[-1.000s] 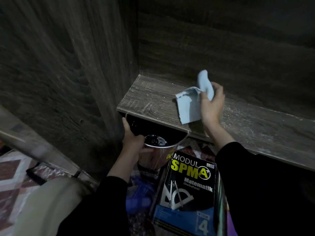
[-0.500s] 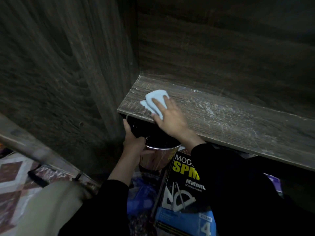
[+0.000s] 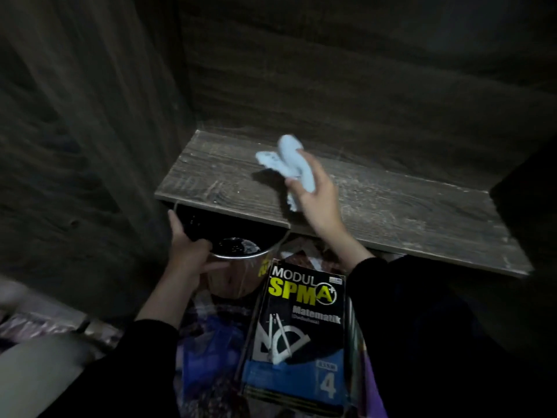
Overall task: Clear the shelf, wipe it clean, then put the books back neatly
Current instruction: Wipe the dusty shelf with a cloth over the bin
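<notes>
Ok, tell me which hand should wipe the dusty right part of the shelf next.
Right. The right hand holds the cloth over the shelf, beside that part; the left hand grips the bucket rim below the shelf's front edge.

The far rim of the metal pail (image 3: pixel 238 282) is hidden beneath the front edge of the shelf (image 3: pixel 391 212), and part of its near rim is covered by the left hand (image 3: pixel 190 251). The cloth (image 3: pixel 289 159) held in the right hand (image 3: pixel 316 197) is smeared by blur, so contact with the shelf cannot be judged. The books (image 3: pixel 289 402) under the top book (image 3: pixel 301 327) are shown only as edges, its corner label (image 3: pixel 334 279) is illegible, and a pale form (image 3: pixel 36 372) is cut off at the lower left.
</notes>
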`<state>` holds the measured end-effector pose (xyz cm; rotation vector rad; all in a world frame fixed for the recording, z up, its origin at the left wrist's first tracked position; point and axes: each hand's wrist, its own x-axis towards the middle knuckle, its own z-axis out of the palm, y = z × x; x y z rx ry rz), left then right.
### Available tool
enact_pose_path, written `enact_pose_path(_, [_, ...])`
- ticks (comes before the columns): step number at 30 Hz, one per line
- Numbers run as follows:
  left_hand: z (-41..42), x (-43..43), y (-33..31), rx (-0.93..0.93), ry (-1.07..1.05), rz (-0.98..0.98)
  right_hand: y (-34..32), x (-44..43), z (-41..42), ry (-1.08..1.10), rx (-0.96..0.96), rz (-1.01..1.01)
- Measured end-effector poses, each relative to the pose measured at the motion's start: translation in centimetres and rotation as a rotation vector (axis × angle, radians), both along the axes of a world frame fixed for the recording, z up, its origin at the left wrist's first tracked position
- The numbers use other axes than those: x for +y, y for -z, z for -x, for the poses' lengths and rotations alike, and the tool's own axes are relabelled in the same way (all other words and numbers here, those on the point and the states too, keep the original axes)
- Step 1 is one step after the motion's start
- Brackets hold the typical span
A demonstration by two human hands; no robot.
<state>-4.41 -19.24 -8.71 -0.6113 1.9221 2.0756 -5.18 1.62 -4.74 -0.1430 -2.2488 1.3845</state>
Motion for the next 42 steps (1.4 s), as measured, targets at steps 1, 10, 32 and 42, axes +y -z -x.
enact_pose_path(1, [0.1,0.0,0.1,-0.005,-0.001,-0.008,0.1,2.2,-0.4,0.107,0.018,-0.027])
enact_pose_path(10, [0.6,0.2,0.8,-0.013,-0.004,-0.024,1.1,23.4,-11.6,0.843,-0.353,-0.442])
enact_pose_path(32, [0.6,0.2,0.5,-0.016,0.012,-0.026,1.8,23.6,-14.7,0.936,-0.408,-0.437])
enact_pose_path(42, [0.9,0.2,0.9,-0.019,0.005,-0.015,0.7,27.5,-7.2,0.729,-0.793,-0.527])
